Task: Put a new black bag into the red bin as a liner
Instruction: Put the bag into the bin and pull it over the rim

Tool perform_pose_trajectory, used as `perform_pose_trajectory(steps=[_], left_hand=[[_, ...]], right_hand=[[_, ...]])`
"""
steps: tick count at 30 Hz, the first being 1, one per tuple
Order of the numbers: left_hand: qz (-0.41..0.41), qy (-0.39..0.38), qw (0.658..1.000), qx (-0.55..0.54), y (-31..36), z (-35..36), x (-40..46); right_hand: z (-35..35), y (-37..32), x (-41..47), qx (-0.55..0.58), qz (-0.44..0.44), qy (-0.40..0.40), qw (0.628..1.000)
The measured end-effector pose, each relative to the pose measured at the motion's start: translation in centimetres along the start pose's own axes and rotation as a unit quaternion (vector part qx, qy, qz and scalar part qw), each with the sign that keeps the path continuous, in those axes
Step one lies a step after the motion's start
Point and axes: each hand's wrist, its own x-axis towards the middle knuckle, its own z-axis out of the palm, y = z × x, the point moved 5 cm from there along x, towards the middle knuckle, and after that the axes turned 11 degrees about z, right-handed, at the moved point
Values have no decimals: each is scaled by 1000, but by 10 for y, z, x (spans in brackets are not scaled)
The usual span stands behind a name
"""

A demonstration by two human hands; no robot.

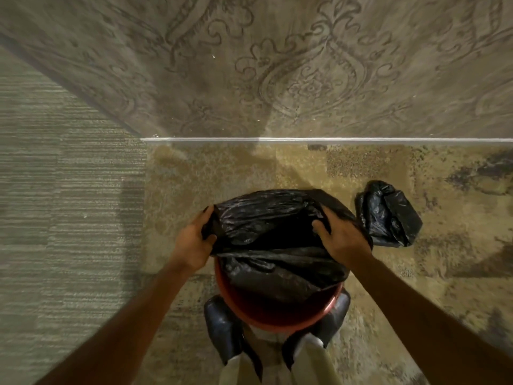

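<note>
Black bag (273, 240) spread over far part of red bin (277, 312), plastic sagging into opening; near rim of bin bare. Left hand (194, 243) clenched on bag's left edge, fingers curled into plastic. Right hand (342, 237) grasping bag's right edge, palm down. Bin stands on mottled tan rug (208, 179), between 2 dark shoes (222, 326). Second bundled black bag (388, 215) on rug, just right of bin. Patterned grey carpet (277, 65) far beyond white strip (333, 139).
</note>
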Motion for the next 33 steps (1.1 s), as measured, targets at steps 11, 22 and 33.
perform_pose_trajectory(steps=[11,22,33], left_hand=[[-55,-65,996,-36,-21,20,-13],[-63,26,985,-158,-28,46,-71],[-226,130,940,-220,-20,80,-111]], right_hand=[[28,41,21,198,201,-190,940],[21,78,-65,168,161,-37,972],[43,99,-102,366,310,33,877]])
